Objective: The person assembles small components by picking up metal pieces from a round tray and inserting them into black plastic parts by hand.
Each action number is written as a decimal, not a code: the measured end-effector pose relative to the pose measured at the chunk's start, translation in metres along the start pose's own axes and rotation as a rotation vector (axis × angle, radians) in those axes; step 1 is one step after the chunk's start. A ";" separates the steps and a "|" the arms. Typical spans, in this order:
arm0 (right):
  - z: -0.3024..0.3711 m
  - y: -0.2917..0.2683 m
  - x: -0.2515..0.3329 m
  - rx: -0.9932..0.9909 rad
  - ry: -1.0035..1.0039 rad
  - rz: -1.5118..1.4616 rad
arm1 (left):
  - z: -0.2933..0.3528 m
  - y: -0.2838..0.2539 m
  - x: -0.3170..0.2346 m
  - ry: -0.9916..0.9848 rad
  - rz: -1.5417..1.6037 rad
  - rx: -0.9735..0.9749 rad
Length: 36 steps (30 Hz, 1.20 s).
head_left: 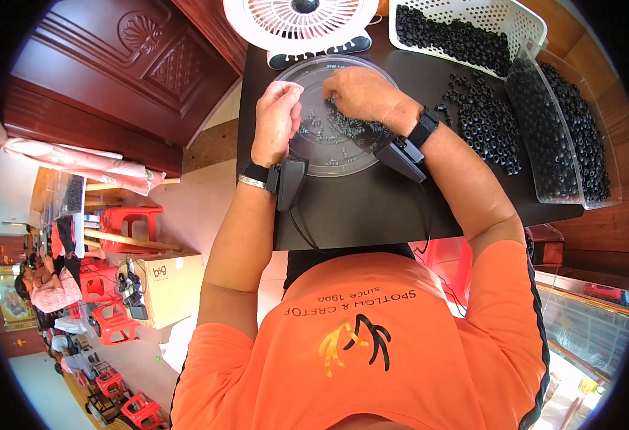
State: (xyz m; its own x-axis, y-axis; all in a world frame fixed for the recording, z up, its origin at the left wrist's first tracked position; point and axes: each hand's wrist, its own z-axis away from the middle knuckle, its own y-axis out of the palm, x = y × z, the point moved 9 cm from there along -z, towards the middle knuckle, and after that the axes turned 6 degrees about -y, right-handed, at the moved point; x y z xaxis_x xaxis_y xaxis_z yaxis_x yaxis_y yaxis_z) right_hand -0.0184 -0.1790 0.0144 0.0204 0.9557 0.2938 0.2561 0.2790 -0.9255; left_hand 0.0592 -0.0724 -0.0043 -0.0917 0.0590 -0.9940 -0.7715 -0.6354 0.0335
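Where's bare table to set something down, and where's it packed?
Widest: table strip between tray and near edge, a cable crossing its left part. Narrower: gap between tray, basket and loose rings, beside the right hand.
Crowded: right side, with rings, bin and basket; far edge, with fan; tray, with small parts, left hand and right hand over it.

- Round tray: formed in clear, glossy plastic.
- Small parts: apparently made of shiny metal.
- Ring-shaped pieces: finished smooth and glossy.
- Tabletop: finished smooth, faintly glossy.
- Carved door: glossy-finished, wood-like.
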 end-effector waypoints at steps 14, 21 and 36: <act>-0.002 -0.028 0.019 -0.214 -0.070 -0.548 | 0.003 0.013 0.005 -0.056 -0.045 0.097; 0.000 -0.042 0.032 -0.304 -0.130 -0.557 | 0.003 0.015 0.002 -0.014 0.006 0.140; -0.002 -0.017 0.007 -0.090 0.126 -0.799 | 0.005 0.015 -0.004 0.029 0.042 0.127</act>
State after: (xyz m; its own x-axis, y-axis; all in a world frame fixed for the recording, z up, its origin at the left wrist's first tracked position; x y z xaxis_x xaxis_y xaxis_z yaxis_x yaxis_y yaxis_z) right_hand -0.0208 -0.1775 0.0322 -0.0939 0.4518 0.8872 0.3159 0.8586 -0.4038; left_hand 0.0448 -0.0781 0.0005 -0.1084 0.0112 -0.9940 -0.8411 -0.5341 0.0857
